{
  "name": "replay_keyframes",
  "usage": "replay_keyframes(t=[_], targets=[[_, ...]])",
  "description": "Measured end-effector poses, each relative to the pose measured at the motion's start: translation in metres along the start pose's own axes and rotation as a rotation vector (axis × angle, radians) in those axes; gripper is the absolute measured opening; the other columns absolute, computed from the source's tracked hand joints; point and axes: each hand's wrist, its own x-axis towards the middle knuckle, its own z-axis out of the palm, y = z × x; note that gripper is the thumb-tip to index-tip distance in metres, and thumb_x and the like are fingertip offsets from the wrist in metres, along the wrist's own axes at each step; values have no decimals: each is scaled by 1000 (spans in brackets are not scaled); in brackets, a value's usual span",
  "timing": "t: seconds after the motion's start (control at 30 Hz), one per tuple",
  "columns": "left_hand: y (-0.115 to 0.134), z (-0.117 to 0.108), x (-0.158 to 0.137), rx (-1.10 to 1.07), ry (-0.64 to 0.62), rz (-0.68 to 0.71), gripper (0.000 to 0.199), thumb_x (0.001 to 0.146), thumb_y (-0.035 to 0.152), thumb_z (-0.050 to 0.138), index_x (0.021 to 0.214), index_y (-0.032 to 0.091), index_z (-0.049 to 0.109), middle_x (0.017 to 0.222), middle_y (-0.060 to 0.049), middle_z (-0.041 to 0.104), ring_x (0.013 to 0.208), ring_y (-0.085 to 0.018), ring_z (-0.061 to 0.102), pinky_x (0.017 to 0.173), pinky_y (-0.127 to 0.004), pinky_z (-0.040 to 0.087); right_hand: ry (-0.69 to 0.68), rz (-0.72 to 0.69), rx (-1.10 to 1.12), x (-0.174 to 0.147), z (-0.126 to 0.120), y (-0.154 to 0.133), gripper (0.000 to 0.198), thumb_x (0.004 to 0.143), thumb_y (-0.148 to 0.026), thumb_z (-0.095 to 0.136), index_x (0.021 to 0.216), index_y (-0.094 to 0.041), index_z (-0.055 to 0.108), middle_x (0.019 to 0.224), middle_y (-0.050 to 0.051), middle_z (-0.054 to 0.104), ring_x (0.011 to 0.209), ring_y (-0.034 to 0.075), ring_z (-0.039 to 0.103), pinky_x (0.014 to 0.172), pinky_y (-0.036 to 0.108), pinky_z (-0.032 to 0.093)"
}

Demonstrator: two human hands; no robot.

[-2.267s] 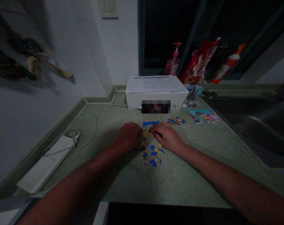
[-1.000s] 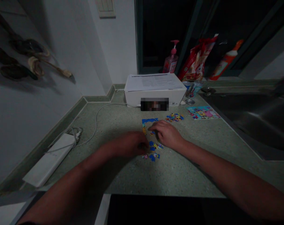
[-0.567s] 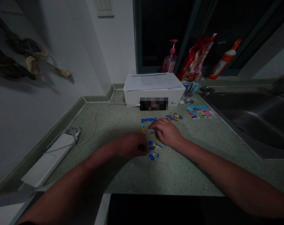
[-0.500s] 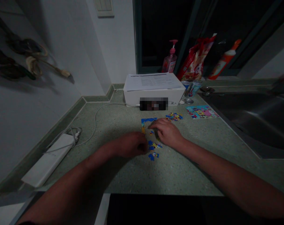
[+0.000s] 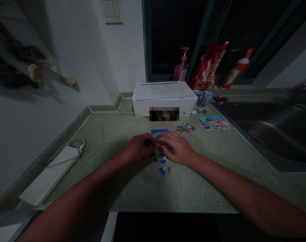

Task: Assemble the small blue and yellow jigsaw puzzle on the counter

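Note:
My left hand [image 5: 140, 147] is closed in a pinch, thumb and fingertips meeting over the partly built jigsaw puzzle [image 5: 160, 131]; whatever is between them is too dark and small to make out. My right hand [image 5: 178, 148] hovers opposite, fingers bent toward the left fingertips, its thumb apart from them. Both hands cover most of the puzzle, leaving its blue top edge in sight. Loose puzzle pieces [image 5: 163, 170] lie on the near side of the hands. Beyond the right hand is a small pile of puzzle pieces [image 5: 185, 127].
A white box [image 5: 165, 101] topped with printed paper stands behind the puzzle. A colourful picture card [image 5: 215, 122] lies beside the metal sink [image 5: 269, 131]. On the left are a white power strip [image 5: 52, 174] and its cable. A pump bottle [image 5: 180, 69] stands by the window.
My left hand has risen and pinched its fingers together near the right fingertips. The right hand has come slightly closer to it. The whole view has shifted a little.

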Motion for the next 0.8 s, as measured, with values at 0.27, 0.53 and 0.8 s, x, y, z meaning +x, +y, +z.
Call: replay_keyframes(t=[0.27,0.53,0.8], targets=[[-8,6,5,-106,15,-51,22,81,46,75,88,25,74,88,-5,81,86,-27,75,83,-44,59,-7,-11,9,2,-3,-4,19,107,-25,64,118,-34,77,114,5,83,115,28,78,102,53,64],[-1,0,4,-206,3,-2,15,86,41,75,92,27,75,98,-3,85,96,-28,77,96,-47,59,95,-6,-9,2,-2,-3,13,110,-27,65,115,-30,76,111,7,84,109,28,78,97,50,65],[-6,2,5,-181,21,18,17,89,39,72,97,24,76,101,-6,84,95,-26,77,94,-44,60,112,30,2,2,-3,-3,14,110,-29,64,115,-30,77,110,7,84,107,28,78,96,52,65]])
